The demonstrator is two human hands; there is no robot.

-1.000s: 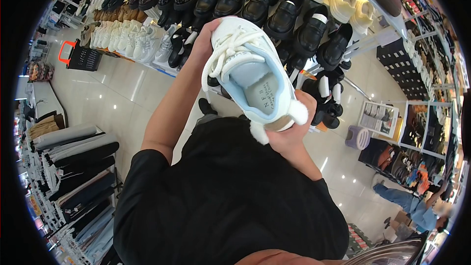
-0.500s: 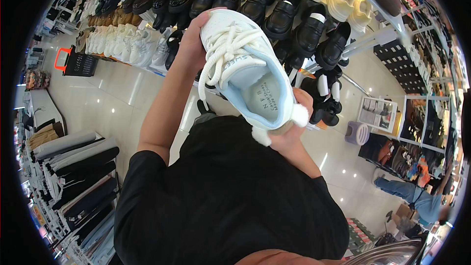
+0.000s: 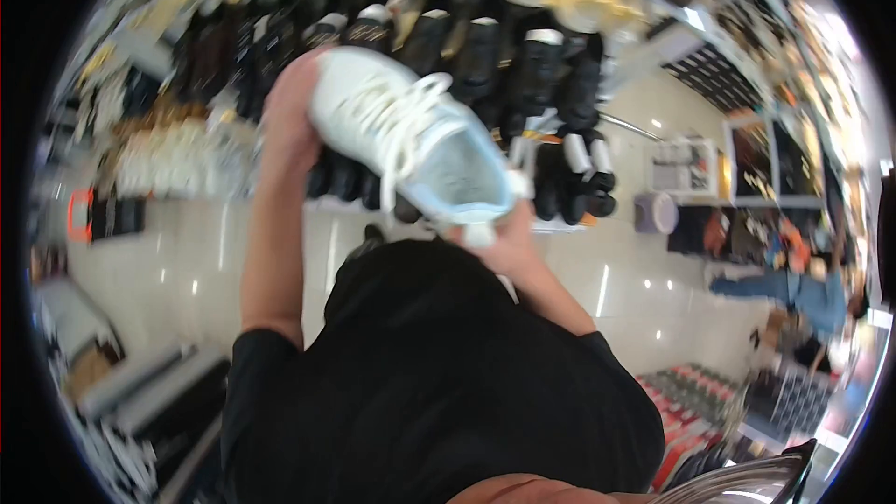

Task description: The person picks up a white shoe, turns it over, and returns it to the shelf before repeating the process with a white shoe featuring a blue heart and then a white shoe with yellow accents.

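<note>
Both hands grip a white lace-up sneaker at upper centre: the left hand closes around its toe, the right hand holds its heel from below, before blurred black loafers.

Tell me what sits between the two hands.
In the head view, a white lace-up sneaker with pale blue lining spans the gap: left hand at its toe, right hand under its heel.
</note>
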